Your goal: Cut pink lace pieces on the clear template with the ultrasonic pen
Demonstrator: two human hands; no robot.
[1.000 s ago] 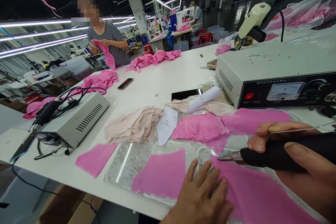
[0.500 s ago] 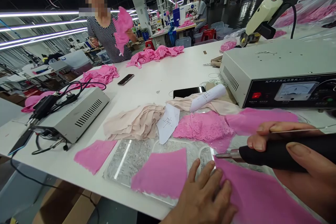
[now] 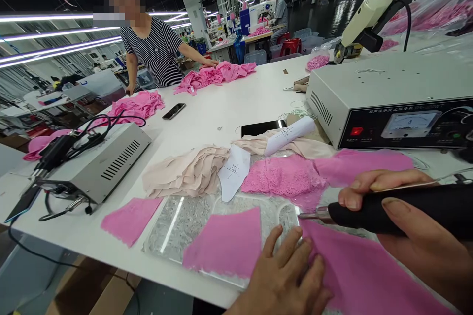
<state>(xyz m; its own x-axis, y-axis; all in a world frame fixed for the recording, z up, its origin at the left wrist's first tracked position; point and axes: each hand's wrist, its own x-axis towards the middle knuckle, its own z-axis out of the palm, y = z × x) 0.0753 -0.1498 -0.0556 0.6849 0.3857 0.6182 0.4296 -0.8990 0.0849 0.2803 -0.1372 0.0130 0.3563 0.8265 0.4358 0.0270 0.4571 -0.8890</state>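
Observation:
My right hand [image 3: 414,216] is closed around the black handle of an ultrasonic welding handpiece [image 3: 354,210], whose thin metal tip points left. That tip is at the upper left corner of a large pink fabric panel [image 3: 362,266]. Flat on the panel's left edge lies my left hand [image 3: 284,275], fingers spread. Just left of it, a smaller pink fabric piece [image 3: 223,241] rests on a clear plastic sheet [image 3: 166,231]. Behind are a pink lace piece [image 3: 283,179] and a white paper pattern [image 3: 233,172] marked with dots. My right palm is partly hidden by the handpiece.
A grey control box [image 3: 384,88] with a lit red switch stands at right; another grey box [image 3: 99,162] with cables is at left. Beige fabric [image 3: 185,172], a phone [image 3: 173,111] and pink garment piles [image 3: 218,78] lie on the table. Across it stands a person [image 3: 155,51] in stripes.
The person across the table has lowered the pink garment onto the far pile and leans over it. My hands and the handpiece stay in nearly the same place on the fabric.

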